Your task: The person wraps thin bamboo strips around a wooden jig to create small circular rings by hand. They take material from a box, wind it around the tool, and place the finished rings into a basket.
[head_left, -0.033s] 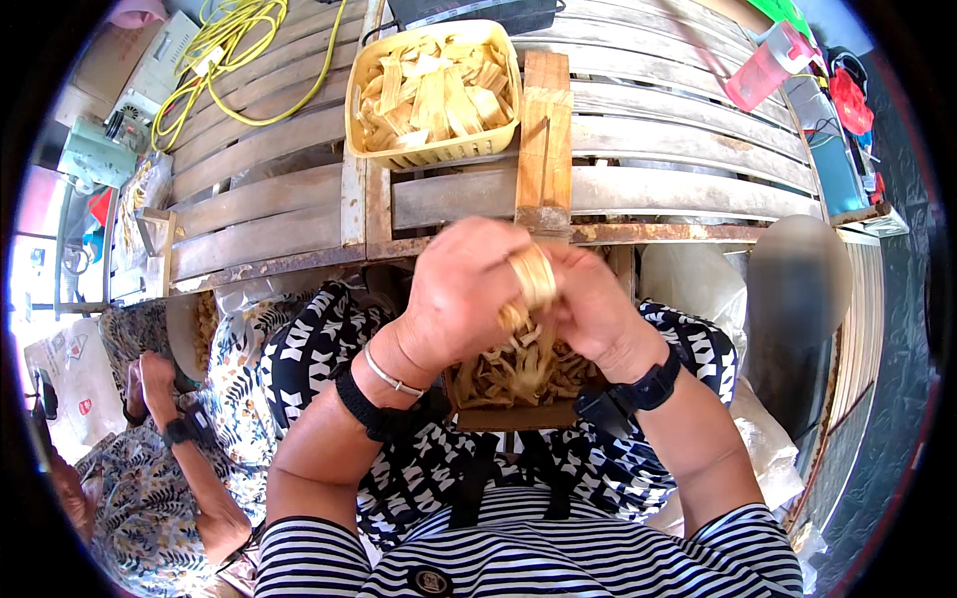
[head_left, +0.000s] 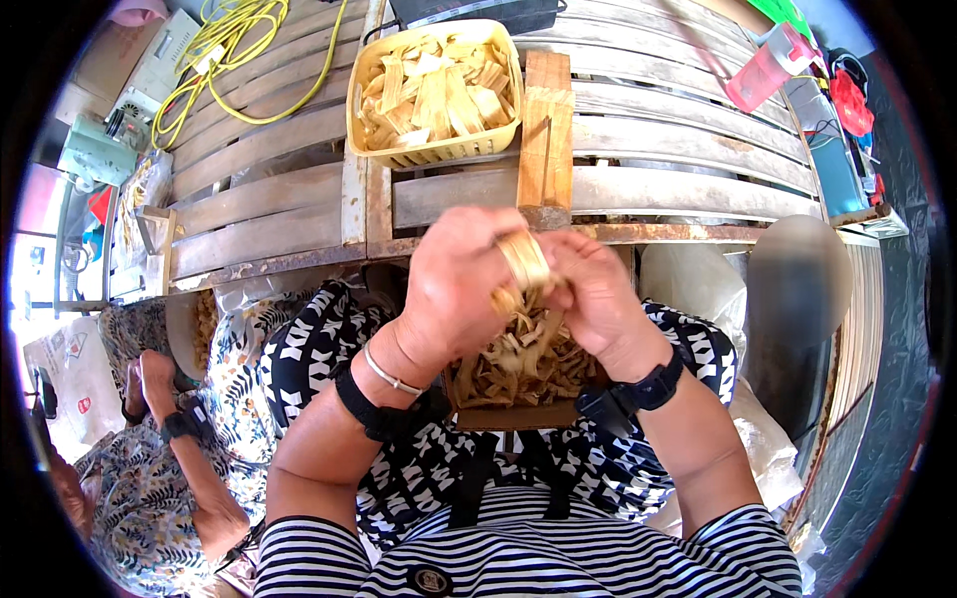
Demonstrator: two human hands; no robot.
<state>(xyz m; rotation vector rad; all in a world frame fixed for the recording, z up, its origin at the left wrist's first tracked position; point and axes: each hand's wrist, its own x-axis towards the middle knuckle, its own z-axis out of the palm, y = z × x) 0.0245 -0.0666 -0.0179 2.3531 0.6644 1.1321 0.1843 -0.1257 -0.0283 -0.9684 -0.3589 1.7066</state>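
Observation:
My left hand (head_left: 464, 279) is closed round a pale yellow, layered, fibrous strip (head_left: 523, 257), whose kind I cannot tell. One end of the strip sticks out between finger and thumb; another piece of it shows below the palm. At its right side my right hand (head_left: 598, 299) has its fingertips pinched together, blurred by motion; whether they grip part of the strip cannot be made out. Below both hands, on my lap, a cardboard box (head_left: 513, 417) holds curled, shredded yellowish scraps (head_left: 523, 369).
A yellow plastic basket (head_left: 439, 154) full of similar strips stands on the slatted table (head_left: 678, 189). Beside it lie a wooden block (head_left: 545, 149), a yellow cable (head_left: 234, 55) and a pink bottle (head_left: 763, 75). At left sits another person, whose hands (head_left: 155, 379) are close together.
My right hand has shifted slightly beside the strip, and its fingers show more plainly. The strip has tilted a little in my left hand.

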